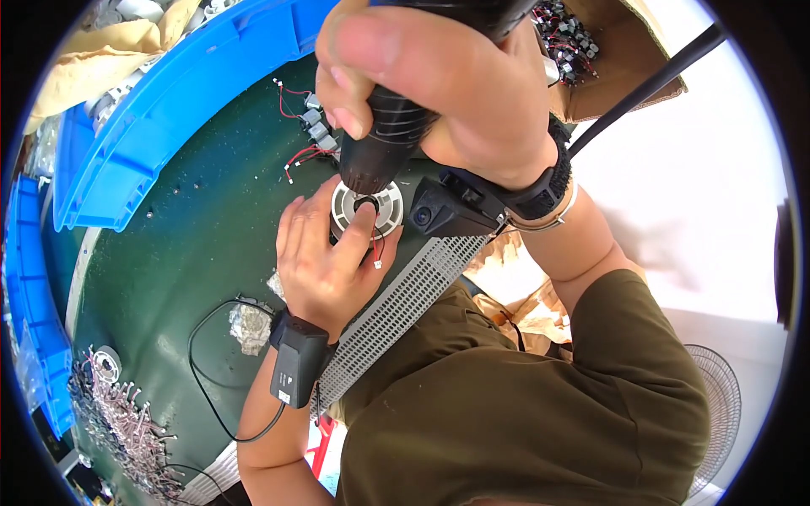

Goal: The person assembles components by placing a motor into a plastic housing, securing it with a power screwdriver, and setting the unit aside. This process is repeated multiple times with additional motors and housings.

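My right hand [447,93] is wrapped round a black electric screwdriver [377,135], its nose pointing down. Below that nose, a round white plastic housing [395,202] with slots round its ring sits on the green table. Fingers of my left hand [325,253] close round the housing's near side, one finger pressed at its centre. Red and black wires with a small white connector [377,263] hang from the housing. The screwdriver's tip is hidden, so I cannot tell whether it touches a screw. Just beyond lie several small motors [317,126] with red leads.
Blue plastic bins [177,110] line the far and left edges. A cardboard box [624,93] of small motors stands at the far right. Near the left lie a heap of wired parts [126,422], another white housing [106,364] and a crumpled lump [251,327]. A black cable [192,354] loops beside my left wrist.
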`<action>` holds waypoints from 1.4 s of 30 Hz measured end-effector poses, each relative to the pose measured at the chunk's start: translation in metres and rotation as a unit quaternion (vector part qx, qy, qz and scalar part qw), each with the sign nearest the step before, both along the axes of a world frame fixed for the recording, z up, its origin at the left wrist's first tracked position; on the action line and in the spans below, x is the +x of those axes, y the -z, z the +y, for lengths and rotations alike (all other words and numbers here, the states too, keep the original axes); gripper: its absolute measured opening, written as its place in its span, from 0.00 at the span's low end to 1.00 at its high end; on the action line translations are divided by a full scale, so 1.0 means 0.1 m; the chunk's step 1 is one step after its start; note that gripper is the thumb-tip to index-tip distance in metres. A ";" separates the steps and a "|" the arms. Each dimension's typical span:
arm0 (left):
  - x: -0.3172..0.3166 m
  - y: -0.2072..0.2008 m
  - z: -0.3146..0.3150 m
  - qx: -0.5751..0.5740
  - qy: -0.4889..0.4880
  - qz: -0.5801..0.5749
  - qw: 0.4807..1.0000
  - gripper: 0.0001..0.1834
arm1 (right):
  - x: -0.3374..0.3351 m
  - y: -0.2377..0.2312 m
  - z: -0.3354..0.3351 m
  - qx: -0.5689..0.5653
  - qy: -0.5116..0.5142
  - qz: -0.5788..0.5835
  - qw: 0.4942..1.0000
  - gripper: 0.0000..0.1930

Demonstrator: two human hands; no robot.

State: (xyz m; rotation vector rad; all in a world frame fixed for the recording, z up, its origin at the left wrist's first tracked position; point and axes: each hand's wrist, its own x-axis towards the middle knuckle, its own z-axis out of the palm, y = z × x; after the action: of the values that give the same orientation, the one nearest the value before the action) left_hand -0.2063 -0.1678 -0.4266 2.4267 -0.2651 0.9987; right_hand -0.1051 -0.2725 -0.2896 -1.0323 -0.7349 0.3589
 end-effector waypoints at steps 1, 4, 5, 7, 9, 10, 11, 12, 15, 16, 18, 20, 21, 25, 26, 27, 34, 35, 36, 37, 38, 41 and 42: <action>-0.01 0.00 0.00 0.003 -0.001 0.003 1.000 0.18 | 0.00 0.01 0.01 0.004 -0.008 0.008 1.000 0.08; -0.02 0.01 0.02 -0.008 0.003 0.013 1.000 0.18 | 0.05 0.00 0.05 -0.047 0.035 -0.177 0.982 0.09; -0.02 0.01 0.02 -0.009 0.004 0.013 1.000 0.18 | 0.08 -0.01 0.06 -0.074 0.059 -0.271 0.958 0.09; -0.02 0.00 0.00 -0.015 0.006 0.018 1.000 0.17 | 0.13 -0.02 0.08 -0.123 0.104 -0.450 0.879 0.10; -0.02 0.00 -0.01 -0.015 0.003 0.013 1.000 0.17 | 0.14 -0.01 0.09 -0.145 0.125 -0.531 0.825 0.10; -0.02 0.00 -0.01 -0.015 -0.001 0.007 1.000 0.17 | 0.15 0.03 0.09 -0.125 0.078 -0.458 0.877 0.12; -0.01 0.00 0.00 -0.012 -0.002 0.008 1.000 0.17 | 0.15 0.08 0.07 -0.102 0.030 -0.379 0.919 0.13; 0.00 0.00 0.02 -0.008 0.013 0.005 1.000 0.20 | 0.13 0.13 0.06 -0.075 -0.018 -0.298 0.952 0.15; -0.05 0.00 0.07 0.010 0.011 -0.004 1.000 0.23 | 0.07 0.28 0.06 0.003 -0.134 -0.131 0.982 0.18; -0.06 0.01 0.08 0.014 0.001 -0.013 1.000 0.22 | 0.08 0.33 0.03 -0.024 -0.108 -0.162 0.981 0.19; -0.04 0.04 0.05 -0.006 0.018 -0.030 0.999 0.19 | 0.06 0.33 0.03 -0.058 -0.060 -0.213 0.973 0.19; 0.01 0.11 0.05 -0.014 0.029 -0.023 0.999 0.20 | 0.00 0.25 0.06 -0.078 -0.010 -0.246 0.966 0.19; 0.03 0.05 0.06 -0.042 0.030 -0.020 0.998 0.20 | 0.10 0.21 0.03 -0.088 0.017 -0.368 0.925 0.18; -0.18 -0.33 0.43 -0.055 -0.139 -0.079 0.986 0.23 | 0.13 -0.21 -0.21 0.162 -0.095 -0.069 0.980 0.19; -0.25 -0.58 0.55 -0.064 -0.187 -0.041 0.979 0.24 | 0.13 -0.37 -0.43 0.167 -0.093 -0.096 0.977 0.20; -0.44 -0.55 0.89 -0.045 -0.277 -0.008 0.960 0.25 | 0.14 -0.29 -0.45 0.120 -0.074 -0.117 0.983 0.21; -1.23 -0.09 2.45 0.012 -0.405 0.208 0.890 0.25 | -0.01 -0.11 -0.27 -0.022 0.065 -0.115 0.991 0.28; -1.22 -0.12 2.49 0.086 -0.456 0.128 0.876 0.24 | 0.00 -0.09 -0.29 -0.024 0.069 -0.112 0.991 0.29; -1.14 -0.18 2.47 0.157 -0.497 0.046 0.852 0.23 | 0.02 -0.05 -0.32 -0.027 0.077 -0.108 0.991 0.30; -0.94 -0.43 2.33 0.131 -0.477 0.000 0.869 0.21 | 0.05 -0.01 -0.35 -0.046 0.091 -0.115 0.988 0.31; -0.70 -0.76 2.09 0.103 -0.457 -0.043 0.882 0.20 | 0.07 0.03 -0.35 -0.044 0.095 -0.112 0.988 0.31; 0.16 -1.13 2.06 0.114 -0.299 0.016 0.947 0.15 | 0.13 0.07 -0.32 -0.022 0.087 -0.098 0.991 0.31; 0.50 -1.16 2.16 0.129 -0.301 0.097 0.940 0.18 | 0.14 0.07 -0.30 -0.031 0.094 -0.095 0.991 0.31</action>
State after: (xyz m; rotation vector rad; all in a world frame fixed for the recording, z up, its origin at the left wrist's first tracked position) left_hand -0.1565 0.0481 -0.3101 2.9014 0.4778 0.9962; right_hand -0.0910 -0.3022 -0.2965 -1.1954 -0.7930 0.1226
